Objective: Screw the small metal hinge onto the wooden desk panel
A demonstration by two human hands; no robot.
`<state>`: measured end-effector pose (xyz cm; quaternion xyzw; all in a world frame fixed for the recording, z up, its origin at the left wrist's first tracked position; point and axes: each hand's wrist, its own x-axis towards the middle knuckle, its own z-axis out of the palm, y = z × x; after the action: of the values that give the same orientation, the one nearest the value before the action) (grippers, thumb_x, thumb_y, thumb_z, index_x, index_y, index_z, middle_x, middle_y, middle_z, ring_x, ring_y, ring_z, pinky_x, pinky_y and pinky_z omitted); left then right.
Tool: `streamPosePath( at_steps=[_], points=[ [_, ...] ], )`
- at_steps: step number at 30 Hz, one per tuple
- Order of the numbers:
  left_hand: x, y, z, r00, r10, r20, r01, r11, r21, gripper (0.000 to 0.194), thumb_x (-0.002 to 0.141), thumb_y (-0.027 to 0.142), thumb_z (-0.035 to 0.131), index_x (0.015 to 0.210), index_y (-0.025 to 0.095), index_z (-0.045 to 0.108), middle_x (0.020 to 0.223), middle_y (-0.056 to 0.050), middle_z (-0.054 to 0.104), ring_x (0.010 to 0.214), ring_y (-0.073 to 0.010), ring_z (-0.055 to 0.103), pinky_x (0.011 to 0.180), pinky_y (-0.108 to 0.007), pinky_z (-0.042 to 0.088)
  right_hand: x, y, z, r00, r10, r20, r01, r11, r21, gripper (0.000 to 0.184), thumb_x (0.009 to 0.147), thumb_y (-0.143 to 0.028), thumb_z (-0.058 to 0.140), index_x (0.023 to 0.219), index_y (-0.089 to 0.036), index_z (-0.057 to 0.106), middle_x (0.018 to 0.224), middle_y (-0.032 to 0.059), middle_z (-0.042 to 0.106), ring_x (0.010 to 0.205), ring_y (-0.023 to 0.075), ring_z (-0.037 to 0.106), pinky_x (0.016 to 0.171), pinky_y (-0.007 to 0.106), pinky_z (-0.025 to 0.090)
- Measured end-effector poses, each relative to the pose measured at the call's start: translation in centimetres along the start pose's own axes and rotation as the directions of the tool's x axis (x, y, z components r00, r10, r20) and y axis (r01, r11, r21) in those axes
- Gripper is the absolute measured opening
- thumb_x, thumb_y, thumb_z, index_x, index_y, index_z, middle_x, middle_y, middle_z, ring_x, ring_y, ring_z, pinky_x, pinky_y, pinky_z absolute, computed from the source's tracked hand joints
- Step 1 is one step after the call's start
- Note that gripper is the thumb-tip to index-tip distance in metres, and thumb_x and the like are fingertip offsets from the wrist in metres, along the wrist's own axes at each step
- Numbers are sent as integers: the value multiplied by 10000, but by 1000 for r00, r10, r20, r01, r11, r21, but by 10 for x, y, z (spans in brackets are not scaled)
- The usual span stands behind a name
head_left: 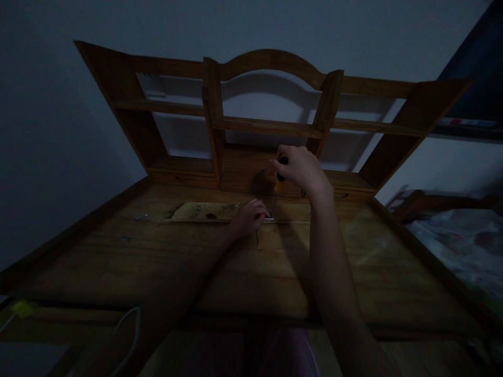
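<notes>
My right hand [301,165] is wrapped round the yellow and black handle of a screwdriver [279,183]. The shaft slants down, its tip at a small shiny metal piece [269,218] along the near edge of a wooden board [196,211]. My left hand [250,215] rests on that board, fingers bent together, fingertips against the metal piece beside the screwdriver tip. Just below the left hand lies a thin brass-coloured piece [258,241], too dim to name. Dark worn patches mark the board's left part.
The board lies on a wooden desk [157,267] with raised side edges. A wooden shelf unit [267,125] stands along the back. Toward the left are a small screw-like piece [141,217] and a bluish bit [126,238]. A white cable [135,335] hangs at the front left.
</notes>
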<state>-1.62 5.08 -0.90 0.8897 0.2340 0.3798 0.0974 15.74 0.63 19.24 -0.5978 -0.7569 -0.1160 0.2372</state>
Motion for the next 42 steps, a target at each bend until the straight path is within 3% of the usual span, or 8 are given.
streamPosePath(
  at_steps=[5, 10, 16, 20, 24, 30, 35, 42],
  points=[
    [0, 0, -1, 1000, -5, 4, 5, 1000, -4, 254, 915, 79, 542, 886, 206, 760, 925, -50, 705, 946, -197, 634, 875, -353, 526, 1, 0, 1, 999, -38, 8, 38, 999, 17, 237, 917, -300, 519, 1047, -200, 690, 1051, 123, 744, 989, 305, 685, 819, 414, 486],
    [-1, 1, -1, 1000, -3, 4, 3, 1000, -3, 257, 924, 86, 536, 900, 207, 761, 940, -50, 710, 955, -199, 632, 883, -357, 518, -2, -4, -4, 999, -30, 34, 28, 999, 36, 245, 897, -327, 512, 1039, -187, 656, 1089, 137, 722, 995, 309, 671, 828, 422, 480],
    [0, 2, -1, 1000, -19, 8, 19, 1000, -17, 266, 914, 79, 529, 895, 208, 760, 938, -53, 706, 955, -200, 630, 902, -369, 518, -1, 0, -4, 998, -63, 5, 62, 996, 61, 224, 923, -384, 533, 917, -213, 678, 931, 91, 729, 897, 280, 668, 776, 398, 463],
    [-1, 1, -1, 1000, -15, 2, 15, 1000, -19, 264, 921, 87, 523, 899, 201, 759, 944, -58, 710, 950, -201, 632, 900, -374, 520, 1, 2, 2, 995, -97, 3, 96, 995, 37, 211, 900, -290, 531, 1029, -193, 667, 1051, 114, 710, 964, 281, 655, 811, 403, 460],
    [-1, -1, 1, 1000, -21, 10, 21, 1000, -11, 264, 920, 85, 526, 901, 209, 758, 946, -52, 710, 958, -198, 635, 895, -369, 519, 1, 1, 3, 996, -73, 41, 70, 996, 62, 253, 897, -313, 522, 1089, -188, 630, 1118, 133, 677, 1029, 293, 636, 857, 417, 458],
    [0, 0, 0, 1000, -1, 15, 1, 1000, -21, 259, 916, 95, 520, 894, 205, 754, 928, -52, 709, 944, -200, 630, 884, -367, 518, 1, 0, 2, 999, -39, 0, 39, 999, 37, 273, 922, -436, 566, 1030, -205, 663, 1040, 118, 732, 989, 317, 669, 824, 433, 470],
    [-1, 2, -2, 1000, -6, 17, 6, 999, -39, 271, 909, 103, 509, 902, 205, 760, 940, -57, 706, 959, -204, 628, 893, -375, 517, 0, 0, 3, 997, -76, -22, 76, 997, 25, 243, 907, -276, 552, 1118, -205, 651, 1089, 110, 731, 1027, 303, 673, 843, 413, 467],
    [-1, 3, -3, 1000, -8, 21, 9, 999, -35, 278, 912, 117, 507, 896, 199, 772, 934, -61, 702, 938, -205, 625, 874, -372, 514, -1, -2, 3, 999, -35, 2, 34, 999, 35, 282, 905, -326, 528, 1140, -196, 613, 1152, 139, 696, 1065, 329, 653, 853, 439, 471]
  ],
)
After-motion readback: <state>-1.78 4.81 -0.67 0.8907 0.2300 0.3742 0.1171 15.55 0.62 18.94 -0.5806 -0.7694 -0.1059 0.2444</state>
